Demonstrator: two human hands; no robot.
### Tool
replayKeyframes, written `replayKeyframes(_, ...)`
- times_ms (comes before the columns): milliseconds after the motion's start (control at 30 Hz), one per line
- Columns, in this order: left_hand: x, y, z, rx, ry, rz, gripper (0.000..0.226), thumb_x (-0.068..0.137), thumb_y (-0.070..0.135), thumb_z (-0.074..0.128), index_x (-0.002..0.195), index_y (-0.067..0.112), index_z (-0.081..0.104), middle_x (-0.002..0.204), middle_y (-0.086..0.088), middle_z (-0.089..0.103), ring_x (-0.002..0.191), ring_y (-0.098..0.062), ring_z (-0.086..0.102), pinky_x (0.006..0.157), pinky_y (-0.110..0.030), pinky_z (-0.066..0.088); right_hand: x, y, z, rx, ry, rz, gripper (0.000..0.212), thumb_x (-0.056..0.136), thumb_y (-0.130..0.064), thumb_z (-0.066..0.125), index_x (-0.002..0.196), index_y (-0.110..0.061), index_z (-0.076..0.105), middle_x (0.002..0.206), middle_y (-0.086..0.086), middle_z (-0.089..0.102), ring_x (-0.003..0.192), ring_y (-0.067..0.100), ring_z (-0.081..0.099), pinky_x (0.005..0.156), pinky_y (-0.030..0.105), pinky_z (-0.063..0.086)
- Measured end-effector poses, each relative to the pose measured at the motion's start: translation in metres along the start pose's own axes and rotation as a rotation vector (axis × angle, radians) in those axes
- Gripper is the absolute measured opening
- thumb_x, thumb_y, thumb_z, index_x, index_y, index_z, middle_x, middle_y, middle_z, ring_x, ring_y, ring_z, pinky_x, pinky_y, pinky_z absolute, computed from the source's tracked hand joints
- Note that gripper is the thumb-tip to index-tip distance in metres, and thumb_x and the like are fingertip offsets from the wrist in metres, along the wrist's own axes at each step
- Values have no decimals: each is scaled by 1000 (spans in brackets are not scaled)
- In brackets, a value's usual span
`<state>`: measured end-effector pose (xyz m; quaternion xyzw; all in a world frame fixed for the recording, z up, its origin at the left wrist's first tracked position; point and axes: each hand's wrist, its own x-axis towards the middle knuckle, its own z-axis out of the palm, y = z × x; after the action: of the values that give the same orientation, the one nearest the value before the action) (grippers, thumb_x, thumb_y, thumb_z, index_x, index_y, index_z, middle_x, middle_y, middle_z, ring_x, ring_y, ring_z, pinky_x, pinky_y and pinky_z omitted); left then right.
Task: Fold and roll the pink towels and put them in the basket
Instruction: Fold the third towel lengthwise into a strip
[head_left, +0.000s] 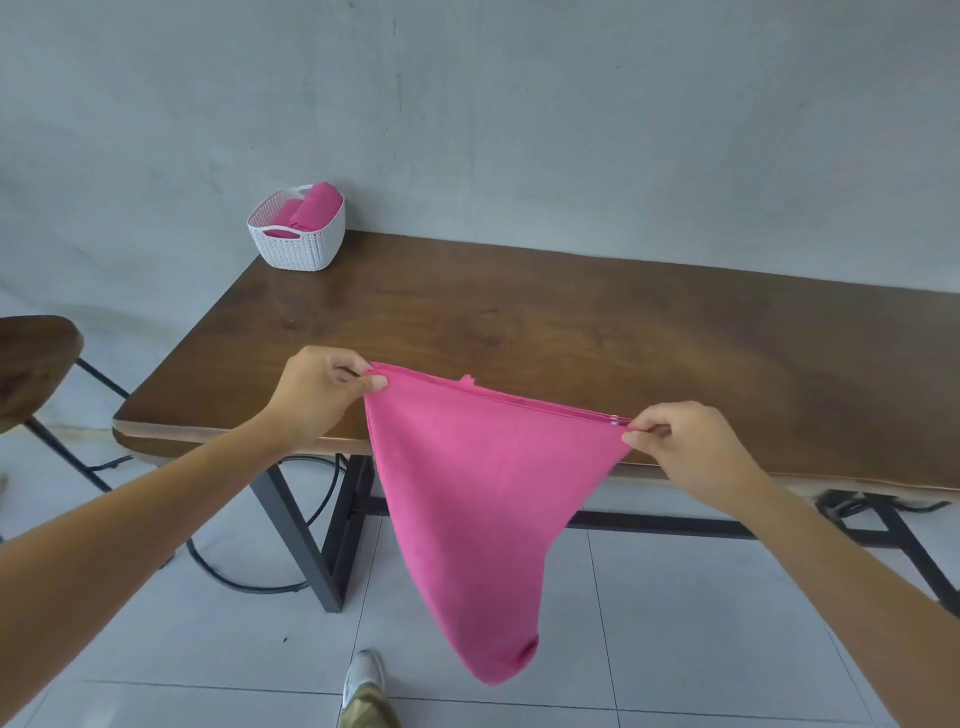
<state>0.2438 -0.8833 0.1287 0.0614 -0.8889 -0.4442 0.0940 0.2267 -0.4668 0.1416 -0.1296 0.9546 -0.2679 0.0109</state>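
Head view, starting at the left: a dark wooden stool (31, 364) stands off the left end of the bench (597, 332), with a strip of tiled floor (197, 649) between them. On the bench's far left corner, close against the grey wall, sits a white woven basket (301, 252) holding rolled pink towels (314, 208). A stretch of wood top lies between the basket and the hands.

The left arm reaches forward from the lower left. The left hand (317, 395) is held over the bench's near edge, thumb and forefinger pinching the upper left corner of the pink towel (483, 499). The hands are well apart, and the towel's top hem is pulled taut between them, sloping down toward the right. A small tag sticks up from the hem near its middle.

Below the hem the towel hangs in front of the bench's near edge, narrowing to a rounded tip that hangs free above the floor tiles and touches nothing. Under that tip a shoe (363, 675) stands on the floor.

The right hand (696, 452) pinches the upper right corner, its fingers curled, also over the near edge. The right arm comes in from the lower right. Beyond it the bench top runs on to the right edge of the view, on black metal legs.
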Motion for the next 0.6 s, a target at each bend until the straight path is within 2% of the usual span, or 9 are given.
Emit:
replayKeyframes(133, -4, -2, 4, 15, 10, 10, 13, 84, 26, 82, 74, 20, 77, 76, 16, 74, 74, -1, 68, 72, -17, 49, 1, 0, 2, -50, 42, 8, 14, 95, -26, 68, 82, -26, 75, 82, -18, 71, 77, -3, 63, 69, 19, 45)
replayKeyframes(267, -9, -3, 9, 1, 39, -6, 11, 85, 24, 82, 75, 22, 77, 78, 16, 74, 75, -2, 69, 72, -13, 48, -2, 1, 6, -50, 95, 20, 12, 95, -24, 67, 87, -23, 75, 87, -15, 71, 83, 3, 63, 75, 28, 48)
replayKeyframes(400, -7, -1, 11, -32, 79, 16, 9, 85, 24, 82, 77, 22, 77, 79, 17, 74, 76, -1, 68, 68, -5, 48, -1, 1, 14, -10, 153, 41, 7, 91, -23, 73, 84, -23, 76, 84, -15, 71, 80, 1, 62, 71, 24, 46)
replayKeyframes(500, -5, -1, 12, -44, 85, 8, 8, 85, 22, 82, 78, 22, 77, 81, 15, 75, 76, -1, 69, 68, -7, 50, -1, -1, 18, 45, 195, 65, 4, 88, -23, 76, 84, -22, 76, 82, -15, 70, 78, 2, 62, 69, 22, 46)
replayKeyframes(600, -6, -4, 15, -56, 116, -8, 9, 86, 21, 81, 78, 21, 76, 80, 13, 75, 74, 0, 68, 71, -14, 51, 3, -2, 22, 61, 231, 49, 5, 90, -22, 73, 85, -21, 74, 83, -15, 69, 81, 4, 62, 72, 27, 48)
